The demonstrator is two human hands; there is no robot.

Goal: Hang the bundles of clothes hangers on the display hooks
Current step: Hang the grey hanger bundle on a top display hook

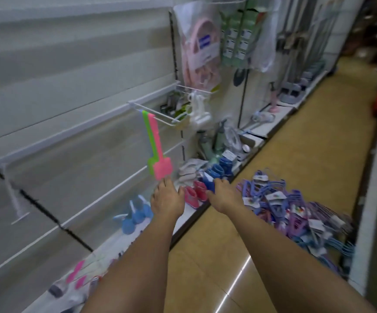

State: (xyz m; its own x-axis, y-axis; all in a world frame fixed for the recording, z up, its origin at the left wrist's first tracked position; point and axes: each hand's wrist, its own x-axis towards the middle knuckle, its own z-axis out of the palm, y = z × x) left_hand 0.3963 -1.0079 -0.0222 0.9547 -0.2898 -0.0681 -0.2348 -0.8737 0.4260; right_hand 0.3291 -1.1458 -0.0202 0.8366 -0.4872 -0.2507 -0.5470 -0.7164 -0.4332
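Both forearms reach forward, left hand (167, 199) and right hand (224, 195) empty, fingers loosely spread; hanger bundles (296, 206) heaped on floor at right look light, stiff, tangle-prone, best gripped at gathered hook necks near display hook (158, 114).

Two forearms enter from the lower edge of the view, each ending in a hand: the left hand (167, 201) and the right hand (224, 195). Both forearms are bare along their full visible length; no sleeve, cuff, or glove covers them. Wrists and fingers carry no visible watch, band, or ring. Motion blur hides finer detail.
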